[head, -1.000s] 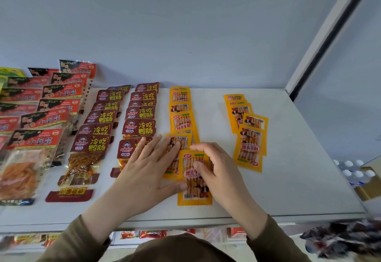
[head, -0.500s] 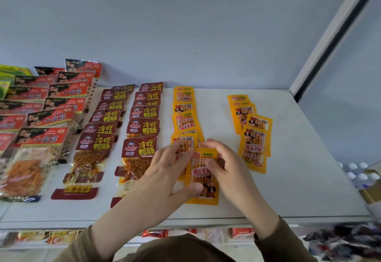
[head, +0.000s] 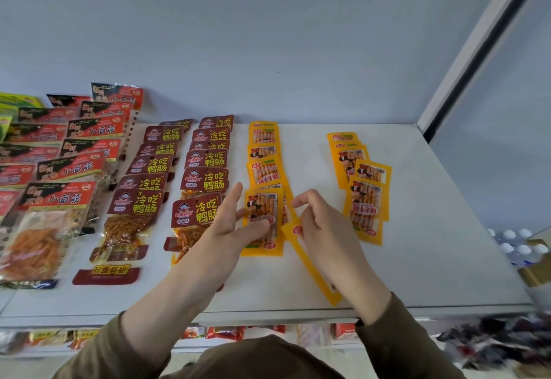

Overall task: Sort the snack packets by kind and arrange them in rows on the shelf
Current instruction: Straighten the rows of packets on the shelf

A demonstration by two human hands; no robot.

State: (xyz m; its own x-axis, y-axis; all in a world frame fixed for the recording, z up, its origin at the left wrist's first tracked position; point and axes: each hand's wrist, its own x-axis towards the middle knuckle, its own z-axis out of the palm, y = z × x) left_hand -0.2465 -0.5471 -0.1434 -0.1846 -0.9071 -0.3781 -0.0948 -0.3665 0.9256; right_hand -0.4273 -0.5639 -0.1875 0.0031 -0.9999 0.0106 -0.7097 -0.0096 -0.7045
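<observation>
The white shelf (head: 417,244) carries several rows of snack packets lying flat. On the far left are large packets with red and black headers (head: 56,199), and beside them two rows of dark red packets (head: 196,208) with yellow characters, showing orange strips through a clear window. Right of these runs a row of small yellow packets (head: 264,167), and well apart, further right, a second group of yellow packets (head: 365,199) that overlap each other. At the right edge, below the shelf level, some white bottle caps (head: 512,238) are visible, and other packets show blurred under the shelf front.

The left hand (head: 229,223) holds one yellow packet (head: 262,217) at the near end of the yellow row: the thumb presses on its lower front, while the other fingers are straight and spread behind its left edge. This packet has a clear window with reddish sticks and a barcode. The right hand (head: 322,223) pinches another yellow packet (head: 310,262) with curled fingers; this one is tilted and points toward the shelf front, partly hidden under the wrist.
</observation>
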